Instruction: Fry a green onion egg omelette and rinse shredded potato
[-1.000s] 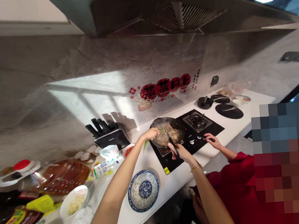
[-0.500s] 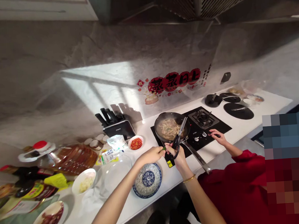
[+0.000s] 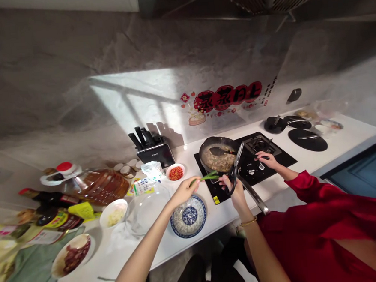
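Clearly, left hand (image 3: pixel 185 192) gripping green stalks (image 3: pixel 210 176), right hand (image 3: pixel 238 196) gripping one pair of scissors (image 3: pixel 236 167), one pan (image 3: pixel 218 140)

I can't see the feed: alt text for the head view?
A person's left hand holds green stalks and their right hand scissors, near a pan of food on a black stove. A co-worker's hand is over the stove; a blue-and-white dish sits on the counter.

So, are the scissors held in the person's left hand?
No, the right hand holds the scissors, while the left hand holds green stalks.
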Demonstrator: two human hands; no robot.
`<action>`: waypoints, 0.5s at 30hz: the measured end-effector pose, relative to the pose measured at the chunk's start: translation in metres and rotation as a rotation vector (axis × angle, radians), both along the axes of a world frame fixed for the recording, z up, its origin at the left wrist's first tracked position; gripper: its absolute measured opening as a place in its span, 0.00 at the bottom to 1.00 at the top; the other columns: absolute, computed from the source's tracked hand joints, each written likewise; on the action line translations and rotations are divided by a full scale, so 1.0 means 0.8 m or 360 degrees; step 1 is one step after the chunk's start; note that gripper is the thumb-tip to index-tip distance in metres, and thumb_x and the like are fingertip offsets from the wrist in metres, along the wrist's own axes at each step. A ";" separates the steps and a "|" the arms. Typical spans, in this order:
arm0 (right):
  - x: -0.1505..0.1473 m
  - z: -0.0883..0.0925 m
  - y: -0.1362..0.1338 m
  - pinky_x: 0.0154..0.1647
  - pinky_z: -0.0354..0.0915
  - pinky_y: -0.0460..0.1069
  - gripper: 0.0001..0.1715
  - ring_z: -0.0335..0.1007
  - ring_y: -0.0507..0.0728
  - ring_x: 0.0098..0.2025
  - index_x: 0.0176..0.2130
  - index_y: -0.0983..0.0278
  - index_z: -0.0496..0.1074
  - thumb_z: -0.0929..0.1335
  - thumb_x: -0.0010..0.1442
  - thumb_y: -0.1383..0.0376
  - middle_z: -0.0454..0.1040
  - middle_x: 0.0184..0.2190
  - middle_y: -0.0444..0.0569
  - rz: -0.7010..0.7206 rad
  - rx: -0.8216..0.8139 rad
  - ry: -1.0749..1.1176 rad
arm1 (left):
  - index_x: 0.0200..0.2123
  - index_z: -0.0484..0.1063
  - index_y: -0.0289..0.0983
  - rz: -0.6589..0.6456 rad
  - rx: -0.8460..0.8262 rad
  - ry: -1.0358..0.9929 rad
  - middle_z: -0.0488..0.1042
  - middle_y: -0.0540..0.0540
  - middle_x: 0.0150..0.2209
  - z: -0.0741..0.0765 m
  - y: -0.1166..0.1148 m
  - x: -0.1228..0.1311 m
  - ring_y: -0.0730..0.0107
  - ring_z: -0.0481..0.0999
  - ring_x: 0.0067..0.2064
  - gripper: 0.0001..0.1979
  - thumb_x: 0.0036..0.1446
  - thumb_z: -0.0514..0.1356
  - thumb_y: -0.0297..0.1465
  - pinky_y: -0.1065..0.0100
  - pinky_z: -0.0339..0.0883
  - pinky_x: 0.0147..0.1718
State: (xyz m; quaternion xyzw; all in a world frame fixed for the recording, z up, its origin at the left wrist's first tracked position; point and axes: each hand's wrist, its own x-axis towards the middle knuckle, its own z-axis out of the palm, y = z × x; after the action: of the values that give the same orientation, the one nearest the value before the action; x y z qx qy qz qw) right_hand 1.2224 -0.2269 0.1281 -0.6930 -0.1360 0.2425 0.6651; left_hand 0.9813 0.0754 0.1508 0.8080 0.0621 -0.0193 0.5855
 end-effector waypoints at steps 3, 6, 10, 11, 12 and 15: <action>0.058 -0.027 -0.044 0.34 0.67 0.53 0.20 0.69 0.57 0.33 0.19 0.60 0.65 0.78 0.33 0.59 0.72 0.31 0.46 -0.0030 -0.0066 -0.0238 | 0.42 0.69 0.34 0.0219 -0.0082 -0.0023 0.58 0.54 0.22 -0.005 0.005 0.022 0.79 0.54 0.20 0.22 0.59 0.49 0.46 0.75 0.49 0.19; 0.069 -0.061 -0.052 0.38 0.68 0.53 0.18 0.70 0.56 0.32 0.19 0.60 0.66 0.78 0.35 0.59 0.72 0.33 0.45 0.0051 -0.0067 -0.0271 | 0.43 0.68 0.34 0.0290 -0.0248 0.0017 0.55 0.56 0.22 -0.002 0.011 0.049 0.81 0.49 0.18 0.22 0.58 0.50 0.47 0.76 0.44 0.16; 0.070 -0.081 -0.051 0.43 0.67 0.53 0.17 0.70 0.55 0.33 0.18 0.60 0.68 0.78 0.35 0.59 0.73 0.35 0.43 0.0053 -0.0095 -0.0359 | 0.43 0.68 0.34 0.0300 -0.0275 0.0030 0.54 0.56 0.22 0.003 0.011 0.081 0.82 0.47 0.17 0.22 0.58 0.50 0.46 0.75 0.42 0.16; 0.074 -0.082 -0.054 0.43 0.67 0.53 0.17 0.70 0.56 0.35 0.19 0.60 0.68 0.78 0.35 0.59 0.73 0.35 0.43 0.0015 -0.0108 -0.0397 | 0.42 0.68 0.33 0.0290 -0.0230 0.0016 0.54 0.56 0.21 0.002 0.010 0.089 0.82 0.48 0.17 0.22 0.58 0.50 0.46 0.75 0.42 0.16; 0.080 -0.083 -0.059 0.43 0.67 0.52 0.16 0.70 0.56 0.36 0.19 0.60 0.69 0.78 0.35 0.59 0.74 0.35 0.44 -0.0033 -0.0112 -0.0439 | 0.42 0.69 0.33 0.0272 -0.0176 -0.0002 0.55 0.56 0.21 0.001 0.010 0.097 0.82 0.49 0.18 0.23 0.58 0.50 0.46 0.75 0.44 0.17; 0.101 -0.089 -0.082 0.42 0.67 0.51 0.14 0.70 0.57 0.39 0.21 0.59 0.71 0.77 0.38 0.57 0.75 0.35 0.44 -0.0155 -0.0023 -0.0622 | 0.40 0.70 0.33 0.0194 0.0001 -0.0057 0.57 0.55 0.21 -0.007 0.010 0.117 0.80 0.52 0.19 0.23 0.58 0.49 0.47 0.75 0.49 0.19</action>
State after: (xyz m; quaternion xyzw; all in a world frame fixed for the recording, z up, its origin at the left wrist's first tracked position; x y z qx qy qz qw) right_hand 1.3029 -0.2926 0.0569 -0.7375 -0.2270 0.0720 0.6320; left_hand 1.0751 0.0837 0.1454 0.8031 0.1008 0.0308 0.5864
